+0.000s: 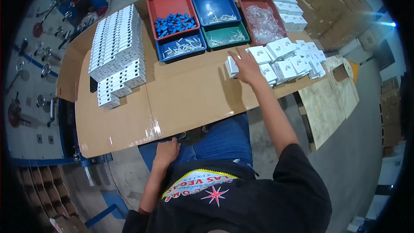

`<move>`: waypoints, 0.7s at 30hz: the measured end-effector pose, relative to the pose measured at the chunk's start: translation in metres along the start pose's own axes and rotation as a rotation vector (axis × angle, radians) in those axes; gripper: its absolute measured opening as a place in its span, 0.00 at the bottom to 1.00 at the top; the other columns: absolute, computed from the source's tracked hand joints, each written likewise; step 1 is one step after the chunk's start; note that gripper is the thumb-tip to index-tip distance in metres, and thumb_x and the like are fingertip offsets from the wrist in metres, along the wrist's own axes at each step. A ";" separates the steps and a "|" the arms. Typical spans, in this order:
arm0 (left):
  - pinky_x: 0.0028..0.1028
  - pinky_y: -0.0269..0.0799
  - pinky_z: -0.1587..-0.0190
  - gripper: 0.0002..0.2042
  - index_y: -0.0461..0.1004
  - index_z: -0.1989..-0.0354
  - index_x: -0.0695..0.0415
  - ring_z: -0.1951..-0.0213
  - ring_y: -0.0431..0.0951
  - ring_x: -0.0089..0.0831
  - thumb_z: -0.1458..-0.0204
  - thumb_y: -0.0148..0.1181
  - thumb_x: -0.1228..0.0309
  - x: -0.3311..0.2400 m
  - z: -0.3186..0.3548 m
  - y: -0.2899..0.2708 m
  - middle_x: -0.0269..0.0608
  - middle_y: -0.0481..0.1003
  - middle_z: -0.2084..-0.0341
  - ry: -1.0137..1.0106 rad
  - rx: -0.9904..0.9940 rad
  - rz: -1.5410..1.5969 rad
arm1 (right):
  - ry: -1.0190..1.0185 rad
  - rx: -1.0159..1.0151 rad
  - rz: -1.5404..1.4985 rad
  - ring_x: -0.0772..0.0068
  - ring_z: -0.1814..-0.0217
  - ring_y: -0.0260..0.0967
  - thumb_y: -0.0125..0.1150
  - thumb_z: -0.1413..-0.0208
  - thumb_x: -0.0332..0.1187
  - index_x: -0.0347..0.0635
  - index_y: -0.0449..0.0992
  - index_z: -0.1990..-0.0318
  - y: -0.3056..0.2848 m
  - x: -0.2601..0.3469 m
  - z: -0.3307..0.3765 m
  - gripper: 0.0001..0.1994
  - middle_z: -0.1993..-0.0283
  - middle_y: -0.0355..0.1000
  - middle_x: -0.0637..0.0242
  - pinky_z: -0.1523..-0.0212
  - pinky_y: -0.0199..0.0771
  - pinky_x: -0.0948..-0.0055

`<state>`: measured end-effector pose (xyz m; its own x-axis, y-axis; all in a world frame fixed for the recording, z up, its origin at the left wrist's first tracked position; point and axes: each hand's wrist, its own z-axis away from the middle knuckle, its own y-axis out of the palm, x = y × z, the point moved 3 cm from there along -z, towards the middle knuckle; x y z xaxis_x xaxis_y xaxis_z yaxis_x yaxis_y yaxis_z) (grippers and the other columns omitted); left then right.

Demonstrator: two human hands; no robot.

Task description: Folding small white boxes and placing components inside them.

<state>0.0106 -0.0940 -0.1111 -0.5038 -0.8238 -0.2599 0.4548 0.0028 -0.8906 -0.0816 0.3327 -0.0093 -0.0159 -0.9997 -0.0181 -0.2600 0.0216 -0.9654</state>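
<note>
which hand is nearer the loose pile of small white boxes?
Right. The right hand rests on the pile of small white boxes at its left edge; the left hand is far back, on the person's thigh at the table's near edge.

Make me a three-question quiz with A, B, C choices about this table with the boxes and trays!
1. Where is the right hand?
A. on the small white boxes
B. in the red tray
C. on the floor

2. What colour are the small pieces in the red tray?
A. yellow
B. blue
C. white

3. What is the left hand doing?
A. lifting a box
B. holding a tray
C. resting on the knee, holding nothing

Answers:
1 A, it reaches onto the loose white boxes.
2 B, the pile is blue.
3 C, it lies on the jeans.
</note>
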 end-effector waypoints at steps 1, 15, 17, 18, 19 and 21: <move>0.53 0.75 0.60 0.16 0.72 0.58 0.61 0.63 0.82 0.56 0.35 0.51 0.57 -0.004 0.001 -0.007 0.58 0.80 0.69 -0.044 0.064 0.001 | -0.019 -0.008 -0.003 0.53 0.27 0.61 0.67 0.52 0.25 0.51 0.64 0.30 0.003 -0.001 -0.009 0.38 0.31 0.65 0.58 0.26 0.56 0.51; 0.41 0.76 0.58 0.15 0.76 0.55 0.58 0.62 0.81 0.43 0.41 0.63 0.59 -0.017 0.035 -0.037 0.50 0.81 0.66 -0.070 -0.111 0.505 | -0.063 0.105 -0.688 0.53 0.30 0.65 0.81 0.62 0.35 0.48 0.62 0.28 -0.050 0.068 0.029 0.48 0.33 0.67 0.53 0.31 0.64 0.52; 0.36 0.75 0.55 0.21 0.74 0.45 0.58 0.62 0.79 0.37 0.43 0.67 0.62 -0.031 0.037 -0.047 0.47 0.79 0.60 0.048 -0.132 0.850 | -0.094 0.012 -0.881 0.55 0.30 0.66 0.83 0.62 0.37 0.47 0.63 0.28 -0.067 0.096 0.059 0.49 0.32 0.67 0.54 0.33 0.67 0.54; 0.33 0.74 0.52 0.26 0.71 0.40 0.58 0.60 0.78 0.35 0.45 0.70 0.63 -0.040 0.032 -0.053 0.45 0.79 0.55 0.090 -0.116 0.978 | -0.073 0.038 -1.064 0.58 0.30 0.66 0.84 0.62 0.37 0.45 0.62 0.28 -0.074 0.110 0.071 0.50 0.31 0.66 0.56 0.33 0.68 0.56; 0.34 0.73 0.47 0.33 0.65 0.34 0.56 0.54 0.77 0.36 0.47 0.72 0.62 -0.055 0.032 -0.068 0.46 0.75 0.48 0.169 -0.190 0.932 | -0.041 0.066 -1.244 0.60 0.30 0.67 0.85 0.63 0.38 0.43 0.62 0.28 -0.077 0.121 0.083 0.51 0.30 0.66 0.58 0.34 0.68 0.58; 0.34 0.71 0.43 0.41 0.59 0.29 0.54 0.47 0.76 0.37 0.49 0.75 0.62 -0.085 0.037 -0.098 0.46 0.72 0.41 0.249 -0.258 0.880 | -0.087 0.007 -1.306 0.61 0.32 0.68 0.85 0.62 0.36 0.42 0.63 0.29 -0.080 0.138 0.103 0.50 0.32 0.67 0.58 0.35 0.70 0.60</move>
<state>0.0360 -0.0452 0.0118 -0.2126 -0.3222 -0.9225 0.5847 0.7145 -0.3843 0.0367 0.1918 0.0386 0.3050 -0.2806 0.9101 -0.0311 -0.9580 -0.2849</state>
